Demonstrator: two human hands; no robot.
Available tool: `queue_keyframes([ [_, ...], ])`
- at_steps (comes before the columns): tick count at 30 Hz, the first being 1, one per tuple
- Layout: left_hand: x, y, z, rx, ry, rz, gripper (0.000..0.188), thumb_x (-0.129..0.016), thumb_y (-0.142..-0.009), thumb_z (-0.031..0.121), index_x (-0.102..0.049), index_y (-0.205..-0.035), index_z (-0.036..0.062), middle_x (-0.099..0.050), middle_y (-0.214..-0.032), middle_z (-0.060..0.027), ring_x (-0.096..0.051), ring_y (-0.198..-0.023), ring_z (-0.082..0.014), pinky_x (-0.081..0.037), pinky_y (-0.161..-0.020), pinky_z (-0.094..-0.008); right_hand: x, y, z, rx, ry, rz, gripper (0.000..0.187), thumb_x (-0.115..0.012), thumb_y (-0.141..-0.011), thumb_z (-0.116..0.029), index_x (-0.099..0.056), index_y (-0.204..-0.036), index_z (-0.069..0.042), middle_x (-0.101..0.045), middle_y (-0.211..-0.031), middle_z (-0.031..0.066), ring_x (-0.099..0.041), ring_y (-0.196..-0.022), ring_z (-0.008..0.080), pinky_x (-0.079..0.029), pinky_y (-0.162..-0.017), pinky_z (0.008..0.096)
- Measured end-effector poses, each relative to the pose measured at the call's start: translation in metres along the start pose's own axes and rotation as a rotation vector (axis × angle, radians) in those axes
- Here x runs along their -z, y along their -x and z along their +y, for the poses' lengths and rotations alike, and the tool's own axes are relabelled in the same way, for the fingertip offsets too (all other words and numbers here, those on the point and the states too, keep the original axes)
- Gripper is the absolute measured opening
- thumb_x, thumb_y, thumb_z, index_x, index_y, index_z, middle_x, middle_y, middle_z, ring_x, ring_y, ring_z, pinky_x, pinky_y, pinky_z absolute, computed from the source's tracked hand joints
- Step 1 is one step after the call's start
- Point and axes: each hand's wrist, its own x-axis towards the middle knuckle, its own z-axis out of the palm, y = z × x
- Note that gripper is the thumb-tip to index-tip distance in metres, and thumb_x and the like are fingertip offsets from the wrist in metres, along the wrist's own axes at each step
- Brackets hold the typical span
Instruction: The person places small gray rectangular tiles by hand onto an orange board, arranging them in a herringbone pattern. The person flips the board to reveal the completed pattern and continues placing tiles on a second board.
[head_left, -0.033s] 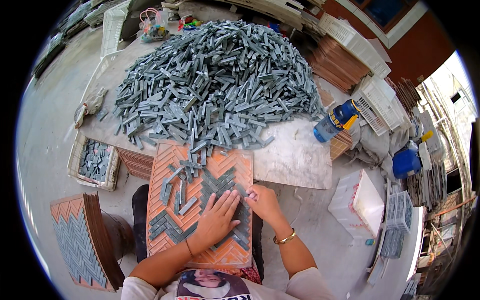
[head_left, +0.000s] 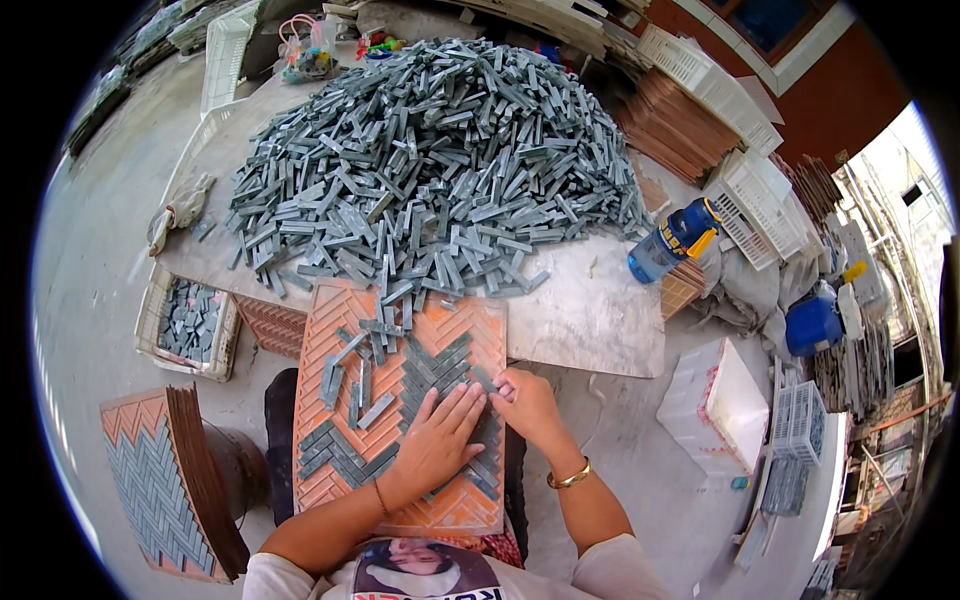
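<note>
Head view: a grey strip lies on the orange board, just off the right hand's fingertips toward ten o'clock. Its long axis runs roughly from eleven to five. Both hands come close to it: the left hand's fingertips sit just beside its lower side, at about seven o'clock, the right thumb and forefinger near its other side, so neither is clearly nearer.

The left hand is palm down and flat over the laid strips, its long fingers nearly together and pointing to one o'clock, the thumb set apart toward three. The right fingers are curled in against the thumb; whether they pinch a strip cannot be told.

The strips look like stone: slim, straight-edged bars, dull grey-green with paler faces. Those laid form a tight herringbone between the board's raised zigzag ridges, which look moulded and slightly glossy. Loose strips lie crosswise at ten o'clock from the left hand. At twelve, a heaped pile of similar bars covers much of the pale, scuffed table, its near edge spilling onto the board.
</note>
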Motion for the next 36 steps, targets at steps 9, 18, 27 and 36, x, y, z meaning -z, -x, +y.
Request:
queue_keyframes([
  [9,-0.014,-0.004,-0.002,-0.045,-0.036,-0.061,0.07,-0.052,-0.089,0.045,-0.034,-0.143,0.0041,-0.036,-0.148,-0.0096,-0.031,-0.138,-0.0241,-0.02,-0.113,-0.047,0.008,-0.013,-0.001,-0.03,0.091,0.179,0.017,-0.071,-0.07,-0.007,-0.061,-0.082,-0.001,-0.061,-0.071,0.0109,-0.059,-0.06,0.0216,-0.05,-0.058,0.0324],
  [18,-0.017,0.005,-0.002,-0.091,-0.049,0.0,0.065,-0.052,-0.088,0.043,-0.042,-0.136,0.0002,-0.043,-0.141,-0.0173,-0.035,-0.134,-0.0292,-0.023,-0.111,-0.047,-0.047,-0.025,-0.081,0.438,0.157,-0.121,0.028,-0.072,-0.073,-0.008,-0.061,-0.098,-0.003,-0.059,-0.095,0.0114,-0.061,-0.077,0.0287,-0.05,-0.071,0.0357],
  [27,-0.018,0.004,0.001,-0.056,0.078,-0.115,0.054,-0.049,-0.09,0.039,-0.048,-0.126,-0.0019,-0.053,-0.128,-0.0193,-0.042,-0.127,-0.0308,-0.029,-0.107,-0.0448,-0.064,-0.051,-0.082,0.522,0.105,-0.545,0.02,-0.068,-0.078,-0.007,-0.057,-0.094,-0.004,-0.055,-0.084,0.0099,-0.058,-0.084,0.0275,-0.048,-0.073,0.0354],
  [36,-0.015,0.002,0.0,-0.056,0.067,0.031,0.06,-0.049,-0.089,0.047,-0.048,-0.127,0.0001,-0.053,-0.127,-0.0152,-0.042,-0.127,-0.029,-0.023,-0.111,-0.0453,-0.037,-0.04,-0.054,-0.236,-0.643,-0.54,0.022,-0.053,-0.095,-0.014,-0.058,-0.108,0.003,-0.061,-0.08,0.0018,-0.051,-0.064,0.004,-0.043,-0.056,0.0171],
])
